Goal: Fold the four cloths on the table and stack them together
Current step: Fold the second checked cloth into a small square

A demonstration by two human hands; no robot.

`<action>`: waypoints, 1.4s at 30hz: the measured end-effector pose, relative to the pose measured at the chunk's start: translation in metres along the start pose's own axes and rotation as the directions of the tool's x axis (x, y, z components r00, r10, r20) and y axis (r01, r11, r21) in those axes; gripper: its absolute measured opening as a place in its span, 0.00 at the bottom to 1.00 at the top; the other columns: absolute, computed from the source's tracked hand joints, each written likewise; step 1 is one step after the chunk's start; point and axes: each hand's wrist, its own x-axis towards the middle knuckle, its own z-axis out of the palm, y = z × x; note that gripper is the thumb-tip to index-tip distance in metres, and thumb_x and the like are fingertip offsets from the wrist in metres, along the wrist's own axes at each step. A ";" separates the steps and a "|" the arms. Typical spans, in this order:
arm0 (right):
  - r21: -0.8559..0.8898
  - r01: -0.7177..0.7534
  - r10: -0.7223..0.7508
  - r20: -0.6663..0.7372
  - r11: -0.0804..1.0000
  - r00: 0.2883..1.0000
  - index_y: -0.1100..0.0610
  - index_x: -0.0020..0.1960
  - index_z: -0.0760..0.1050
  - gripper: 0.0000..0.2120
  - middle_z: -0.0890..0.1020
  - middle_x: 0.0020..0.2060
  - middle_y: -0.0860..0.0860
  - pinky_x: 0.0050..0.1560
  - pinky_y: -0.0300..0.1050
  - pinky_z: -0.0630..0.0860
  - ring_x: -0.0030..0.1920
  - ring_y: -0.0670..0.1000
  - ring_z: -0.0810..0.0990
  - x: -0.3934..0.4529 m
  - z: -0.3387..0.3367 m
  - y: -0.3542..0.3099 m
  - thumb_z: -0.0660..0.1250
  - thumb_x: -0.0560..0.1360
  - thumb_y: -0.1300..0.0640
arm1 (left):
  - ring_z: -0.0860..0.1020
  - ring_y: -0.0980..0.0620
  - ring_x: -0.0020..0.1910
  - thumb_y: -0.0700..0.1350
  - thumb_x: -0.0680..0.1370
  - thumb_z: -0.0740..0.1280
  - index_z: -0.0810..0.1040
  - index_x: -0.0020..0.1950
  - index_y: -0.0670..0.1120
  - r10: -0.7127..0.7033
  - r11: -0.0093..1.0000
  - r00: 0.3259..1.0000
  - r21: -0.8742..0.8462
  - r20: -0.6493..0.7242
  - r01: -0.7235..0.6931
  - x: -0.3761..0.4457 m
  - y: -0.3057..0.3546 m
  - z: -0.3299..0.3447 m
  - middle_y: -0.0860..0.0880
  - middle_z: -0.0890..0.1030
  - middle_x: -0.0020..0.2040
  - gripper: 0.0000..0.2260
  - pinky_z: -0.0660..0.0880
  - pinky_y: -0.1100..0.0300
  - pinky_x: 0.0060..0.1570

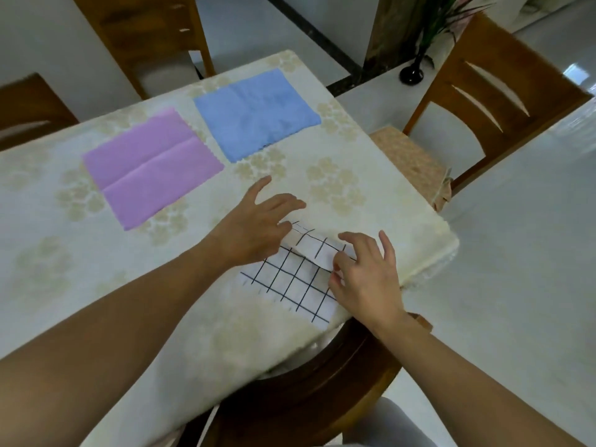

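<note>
A white cloth with a black grid (290, 282) lies near the table's right front corner, its far edge lifted and turned over toward me. My left hand (254, 224) holds that raised edge at its left end, thumb under the fabric. My right hand (364, 269) pinches the same edge at its right end between thumb and forefinger, other fingers spread. A purple cloth (151, 166) lies flat with creases further back at the left. A blue cloth (254, 114) lies flat behind it to the right. Only three cloths are in view.
The table (80, 253) wears a cream flowered cover. Wooden chairs stand at the far side (145, 37), the right (493, 101), the far left (29, 108) and right below me (322, 382). A black vase with a plant (412, 72) stands on the floor beyond.
</note>
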 end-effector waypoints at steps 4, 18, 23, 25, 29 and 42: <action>-0.053 -0.025 0.031 0.107 0.998 0.994 0.55 0.42 0.81 0.05 0.78 0.62 0.55 0.72 0.68 0.62 0.65 0.57 0.75 -0.027 0.008 -0.026 0.73 0.68 0.56 | 0.76 0.44 0.65 0.38 0.72 0.59 0.75 0.35 0.45 0.010 1.000 1.000 -0.024 0.007 -0.010 -0.032 0.016 0.004 0.43 0.77 0.67 0.08 0.60 0.33 0.71; -0.197 -0.072 0.148 0.406 0.978 0.902 0.53 0.51 0.83 0.13 0.77 0.63 0.55 0.72 0.67 0.64 0.66 0.58 0.74 -0.063 0.042 -0.050 0.71 0.70 0.47 | 0.75 0.45 0.66 0.46 0.67 0.69 0.80 0.41 0.46 -0.008 0.986 0.976 -0.160 0.217 0.044 -0.087 0.063 0.047 0.43 0.76 0.67 0.06 0.59 0.34 0.71; -0.138 -0.155 0.195 0.357 0.978 0.913 0.53 0.61 0.77 0.21 0.78 0.61 0.55 0.70 0.59 0.68 0.65 0.56 0.74 -0.057 0.052 -0.045 0.59 0.75 0.43 | 0.76 0.46 0.64 0.54 0.71 0.64 0.81 0.50 0.44 -0.101 0.964 0.953 -0.208 0.286 0.165 -0.081 0.064 0.054 0.44 0.78 0.65 0.17 0.64 0.38 0.69; -0.098 -0.176 0.198 0.307 0.980 0.931 0.56 0.64 0.74 0.22 0.77 0.62 0.56 0.68 0.56 0.71 0.65 0.57 0.74 -0.048 0.059 -0.040 0.56 0.77 0.45 | 0.76 0.46 0.64 0.51 0.73 0.62 0.80 0.53 0.44 -0.148 0.952 0.959 -0.228 0.243 0.205 -0.069 0.061 0.059 0.44 0.78 0.65 0.15 0.67 0.41 0.68; -0.038 -0.235 0.237 0.218 0.971 0.947 0.61 0.71 0.69 0.26 0.71 0.71 0.61 0.73 0.57 0.68 0.73 0.61 0.69 -0.023 0.082 -0.033 0.55 0.80 0.47 | 0.73 0.44 0.68 0.48 0.77 0.59 0.77 0.62 0.42 -0.200 0.922 0.955 -0.287 0.218 0.259 -0.037 0.048 0.081 0.42 0.74 0.70 0.18 0.68 0.44 0.69; -0.111 -0.301 0.320 0.314 0.947 0.894 0.61 0.81 0.44 0.39 0.46 0.81 0.57 0.80 0.57 0.50 0.81 0.56 0.43 -0.006 0.146 -0.015 0.45 0.83 0.34 | 0.48 0.47 0.81 0.55 0.83 0.50 0.51 0.82 0.44 -0.238 0.891 0.890 -0.277 0.390 0.360 -0.027 0.045 0.148 0.45 0.49 0.82 0.29 0.53 0.45 0.78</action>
